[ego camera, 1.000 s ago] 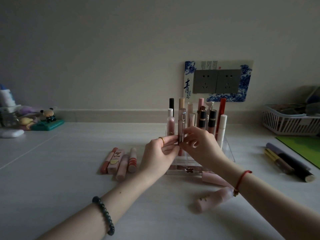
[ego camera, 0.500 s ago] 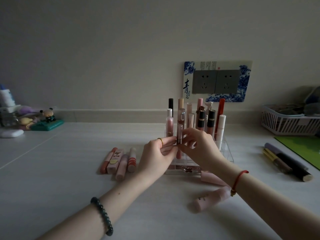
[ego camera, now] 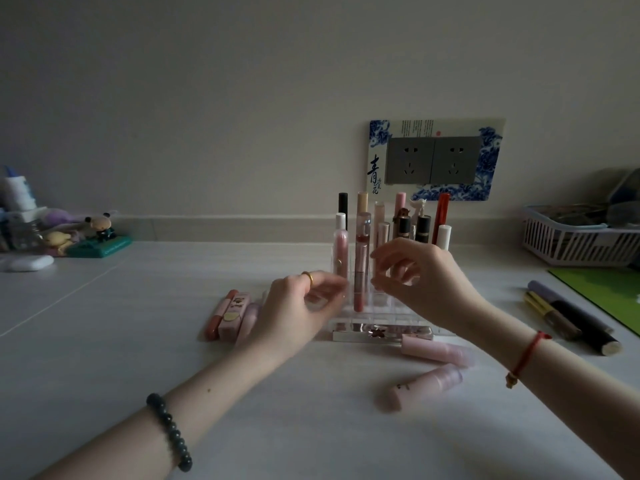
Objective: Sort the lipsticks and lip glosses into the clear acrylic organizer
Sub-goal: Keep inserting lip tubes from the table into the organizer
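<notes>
Head view shows your two bare hands raised over a pale table (ego camera: 104, 341), on either side of a slim lip gloss tube (ego camera: 361, 268) that stands upright in a front slot of the clear organizer (ego camera: 381, 332). Your left hand (ego camera: 298, 306), with a gold ring on one finger and a dark bead bracelet (ego camera: 169, 432) on the wrist, has its fingers loosely spread and blurred, just left of the tube and gripping nothing. Your right hand (ego camera: 420, 275), with a red cord (ego camera: 523, 358) around the wrist, is just right of the tube, its fingers curled apart and released, also empty. Neither hand touches the tube as far as the blur lets you judge. Behind it the organizer holds a cluster of upright lipsticks and glosses, among them a pink tube with a white cap (ego camera: 340, 247), a black-capped stick (ego camera: 343, 202), a red stick (ego camera: 441, 211) and a white stick (ego camera: 443, 237). Left of the organizer, partly hidden by your left hand, several pink tubes (ego camera: 230, 318) lie side by side on the table. In front of the organizer, to the right, two more pale pink tubes lie loose: one (ego camera: 438, 349) just beside its base and another (ego camera: 427, 384) nearer to you. Farther right lie a few dark and purple pens (ego camera: 571, 315), near a green mat (ego camera: 609, 292) and a white basket (ego camera: 581, 242). A blue and white socket plate (ego camera: 434, 159) sits on the wall behind.
</notes>
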Action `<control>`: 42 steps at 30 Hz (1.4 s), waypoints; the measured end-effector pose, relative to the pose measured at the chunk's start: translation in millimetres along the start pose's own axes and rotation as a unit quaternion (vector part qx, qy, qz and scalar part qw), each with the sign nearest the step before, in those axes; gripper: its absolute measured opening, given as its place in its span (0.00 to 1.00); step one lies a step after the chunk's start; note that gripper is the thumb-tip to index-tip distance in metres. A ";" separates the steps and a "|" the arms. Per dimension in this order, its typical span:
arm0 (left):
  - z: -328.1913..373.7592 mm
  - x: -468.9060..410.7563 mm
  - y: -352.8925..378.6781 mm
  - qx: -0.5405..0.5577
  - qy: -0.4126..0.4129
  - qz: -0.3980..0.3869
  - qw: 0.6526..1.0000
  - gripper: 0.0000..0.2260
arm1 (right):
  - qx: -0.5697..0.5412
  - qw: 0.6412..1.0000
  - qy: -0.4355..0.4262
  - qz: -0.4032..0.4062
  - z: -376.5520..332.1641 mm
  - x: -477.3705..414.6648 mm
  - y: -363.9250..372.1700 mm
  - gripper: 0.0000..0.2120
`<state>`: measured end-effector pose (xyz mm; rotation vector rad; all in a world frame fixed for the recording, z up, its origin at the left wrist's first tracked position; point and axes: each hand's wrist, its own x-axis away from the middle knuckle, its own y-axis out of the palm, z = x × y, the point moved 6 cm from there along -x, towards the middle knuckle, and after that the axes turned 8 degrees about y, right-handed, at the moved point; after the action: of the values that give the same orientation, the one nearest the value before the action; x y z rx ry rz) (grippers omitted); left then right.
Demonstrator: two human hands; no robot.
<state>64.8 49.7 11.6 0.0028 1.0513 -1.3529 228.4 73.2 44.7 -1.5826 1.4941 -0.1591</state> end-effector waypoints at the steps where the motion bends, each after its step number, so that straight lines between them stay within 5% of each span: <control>1: -0.6 4.3 -0.1 -0.025 -0.006 -0.011 1.000 0.08 | 0.012 1.000 -0.014 -0.021 -2.2 4.9 2.7 0.11; 11: -0.9 21.9 6.7 -0.192 -0.010 -0.069 0.979 0.11 | 0.129 0.983 -0.055 -0.120 7.4 36.3 28.9 0.15; 25: -6.8 22.5 14.5 -0.182 0.017 -0.086 0.979 0.07 | 0.172 0.976 -0.060 -0.116 2.8 37.9 34.6 0.14; 42: 8.0 21.9 20.8 -0.125 0.110 -0.111 0.980 0.13 | 0.172 0.973 -0.048 -0.150 0.6 40.0 46.0 0.19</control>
<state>82.8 34.1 -8.7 -0.1586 1.4389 -1.4347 205.8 47.3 -5.6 -1.4980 1.0791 -0.4808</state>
